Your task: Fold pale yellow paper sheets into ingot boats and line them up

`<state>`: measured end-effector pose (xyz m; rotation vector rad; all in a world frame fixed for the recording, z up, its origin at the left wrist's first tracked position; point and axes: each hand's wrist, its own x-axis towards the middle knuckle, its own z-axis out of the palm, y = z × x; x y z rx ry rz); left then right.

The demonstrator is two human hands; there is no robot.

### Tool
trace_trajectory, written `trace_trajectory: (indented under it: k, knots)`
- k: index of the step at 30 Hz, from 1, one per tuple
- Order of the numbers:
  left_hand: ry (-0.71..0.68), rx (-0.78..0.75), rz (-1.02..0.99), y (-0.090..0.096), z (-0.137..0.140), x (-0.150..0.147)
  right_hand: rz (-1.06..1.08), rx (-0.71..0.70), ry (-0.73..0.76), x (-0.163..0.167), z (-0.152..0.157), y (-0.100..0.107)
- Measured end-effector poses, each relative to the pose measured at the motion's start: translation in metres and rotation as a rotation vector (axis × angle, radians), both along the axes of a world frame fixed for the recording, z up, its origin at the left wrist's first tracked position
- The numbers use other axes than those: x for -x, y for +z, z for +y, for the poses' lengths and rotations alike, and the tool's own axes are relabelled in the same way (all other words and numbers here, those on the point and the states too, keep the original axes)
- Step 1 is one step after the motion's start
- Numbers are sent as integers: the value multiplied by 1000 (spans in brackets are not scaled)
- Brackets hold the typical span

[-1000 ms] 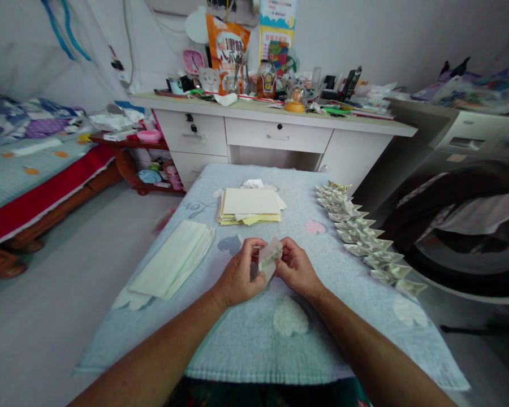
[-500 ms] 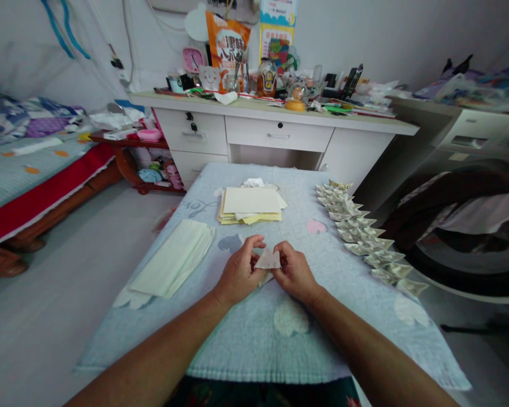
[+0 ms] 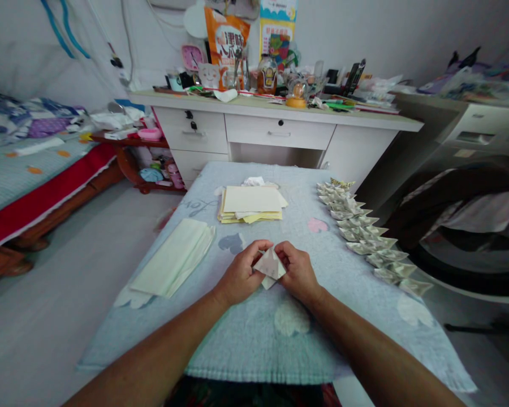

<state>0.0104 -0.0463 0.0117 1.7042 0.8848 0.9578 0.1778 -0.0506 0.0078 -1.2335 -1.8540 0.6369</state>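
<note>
Between my hands, above the middle of the table, is a small piece of folded paper (image 3: 270, 264), pale and roughly triangular, with a lower flap pointing toward me. My left hand (image 3: 245, 272) grips its left side, fingers curled behind it. On the other side my right hand (image 3: 297, 270) pinches the right edge. Some fingertips are hidden behind the paper. A row of folded paper boats (image 3: 362, 234) runs along the table's right side. Farther back lies a stack of cream and yellow paper sheets (image 3: 253, 200). Long pale green sheets (image 3: 169, 257) lie to the left.
A light blue patterned cloth (image 3: 241, 339) covers the table. Behind it stands a white desk (image 3: 280, 133) crowded with jars and packets. A front-loading washing machine (image 3: 475, 127) is at the right, a bed (image 3: 38, 164) at the left.
The folded paper has turned and spread, now showing a wider triangular face and a clearer flap below. My fingers have shifted along its edges; both hands stay in nearly the same place.
</note>
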Motion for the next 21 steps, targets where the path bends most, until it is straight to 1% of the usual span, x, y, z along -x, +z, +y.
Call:
trace_trajectory:
  k: [3, 6, 8, 12, 15, 16, 18, 20, 21]
  knots:
    - [-11, 140, -122, 2, 1, 0, 12, -19, -11, 0, -1, 0]
    - [19, 238, -198, 4, 3, -1, 10, -92, -4, -2, -1, -1]
    - [7, 283, -213, 5, 4, 0, -4, -149, 28, -3, 0, -1]
    - [-118, 340, -243, 6, 4, 6, -59, -231, 67, -5, 1, 0]
    - [-219, 410, -375, 7, 4, 10, -128, -248, 73, -6, 1, 0]
    - [-214, 449, -415, 7, 5, 10, -151, -252, 75, -7, 1, 0]
    - [-135, 532, -439, 6, 6, 9, -197, -260, 93, -7, 1, 0]
    - [-26, 584, -402, 3, 8, 6, -246, -278, 127, -8, 1, 0]
    - [4, 584, -380, 1, 9, 4, -271, -289, 144, -8, 1, -1]
